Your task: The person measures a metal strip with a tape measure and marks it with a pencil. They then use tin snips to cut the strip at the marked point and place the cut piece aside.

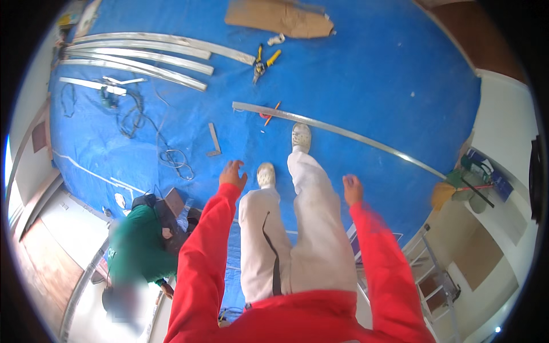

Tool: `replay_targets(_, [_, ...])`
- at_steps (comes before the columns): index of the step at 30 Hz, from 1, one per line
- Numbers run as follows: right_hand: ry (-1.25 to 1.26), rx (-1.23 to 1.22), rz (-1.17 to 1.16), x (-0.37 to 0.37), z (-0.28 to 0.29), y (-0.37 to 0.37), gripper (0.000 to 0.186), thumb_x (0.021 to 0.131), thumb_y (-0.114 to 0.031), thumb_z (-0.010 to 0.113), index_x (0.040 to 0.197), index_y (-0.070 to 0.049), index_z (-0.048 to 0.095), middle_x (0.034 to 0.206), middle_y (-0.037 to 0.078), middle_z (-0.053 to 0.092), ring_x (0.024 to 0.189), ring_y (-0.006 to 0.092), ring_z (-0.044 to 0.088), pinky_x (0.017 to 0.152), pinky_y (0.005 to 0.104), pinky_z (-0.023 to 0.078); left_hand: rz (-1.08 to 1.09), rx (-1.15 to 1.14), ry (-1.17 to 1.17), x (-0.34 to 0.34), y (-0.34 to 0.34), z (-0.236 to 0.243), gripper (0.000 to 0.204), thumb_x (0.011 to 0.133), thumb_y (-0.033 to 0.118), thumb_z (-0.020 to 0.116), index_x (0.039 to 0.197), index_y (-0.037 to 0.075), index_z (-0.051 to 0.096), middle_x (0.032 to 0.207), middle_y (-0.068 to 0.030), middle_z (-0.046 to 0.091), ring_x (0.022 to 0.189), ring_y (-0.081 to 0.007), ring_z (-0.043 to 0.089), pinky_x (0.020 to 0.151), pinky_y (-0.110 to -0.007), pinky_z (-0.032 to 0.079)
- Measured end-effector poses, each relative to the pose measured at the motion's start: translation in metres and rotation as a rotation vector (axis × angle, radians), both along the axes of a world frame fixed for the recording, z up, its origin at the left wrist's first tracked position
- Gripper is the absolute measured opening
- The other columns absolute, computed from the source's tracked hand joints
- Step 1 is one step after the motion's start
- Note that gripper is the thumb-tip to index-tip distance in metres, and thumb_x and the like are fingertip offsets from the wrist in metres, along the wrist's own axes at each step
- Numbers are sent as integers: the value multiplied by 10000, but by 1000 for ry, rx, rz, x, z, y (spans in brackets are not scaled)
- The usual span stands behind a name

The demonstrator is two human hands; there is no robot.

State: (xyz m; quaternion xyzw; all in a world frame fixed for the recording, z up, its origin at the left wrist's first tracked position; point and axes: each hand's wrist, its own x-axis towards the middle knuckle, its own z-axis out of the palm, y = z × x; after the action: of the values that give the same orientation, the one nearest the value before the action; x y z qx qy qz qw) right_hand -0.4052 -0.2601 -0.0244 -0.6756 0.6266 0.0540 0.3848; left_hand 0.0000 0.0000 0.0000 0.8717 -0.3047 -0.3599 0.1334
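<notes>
My left hand hangs with bent fingers apart, empty, above the blue sheet. My right hand hangs beside my leg, its fingers loosely curled but apart, holding nothing. Beyond my feet a long metal channel lies crosswise, with an orange pencil and a small red object under or beside it. A metal square lies beyond my left hand. Farther off are yellow-handled snips.
Several metal strips, a green power tool with cables and a cardboard piece lie farther off. A co-worker in green bends at lower left. An aluminium ladder stands at lower right, below assorted items by the wall.
</notes>
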Motion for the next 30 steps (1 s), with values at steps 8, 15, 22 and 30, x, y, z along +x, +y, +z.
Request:
replay_targets(8, [30, -88, 599, 146, -258, -88, 600, 855, -253, 821, 1373, -64, 585, 1366, 195, 586, 1280, 407, 555, 1069, 472, 473, -181, 120, -239, 80, -114, -291, 702, 778, 162, 819, 1417, 172, 529, 1360, -123, 561, 1333, -325, 510, 1106, -503, 415])
replay_targets(15, [49, -212, 870, 172, -369, -116, 680, 787, -149, 857, 1391, -90, 551, 1294, 125, 581, 1187, 364, 597, 1019, 456, 491, -474, 9, -508, 131, -130, -418, 761, 741, 47, 795, 1442, 159, 522, 1437, -132, 537, 1432, -314, 448, 1216, -560, 292])
replay_targets(22, [-151, -175, 935, 153, -380, -131, 495, 827, -86, 776, 1291, -67, 605, 1180, 98, 612, 1100, 313, 628, 919, 442, 510, -649, -78, -198, 186, -134, -424, 539, 698, 70, 847, 1170, 139, 597, 1080, -80, 657, 1121, -311, 646, 955, -448, 526])
replay_targets(30, [-267, 13, 727, 177, -364, -156, 328, 898, -41, 654, 1222, -15, 693, 1135, 167, 679, 1029, 358, 663, 897, 462, 534, -627, 40, 13, 222, -180, -413, 269, 837, 79, 787, 1106, 74, 776, 1050, -138, 721, 1009, -389, 694, 903, -447, 560])
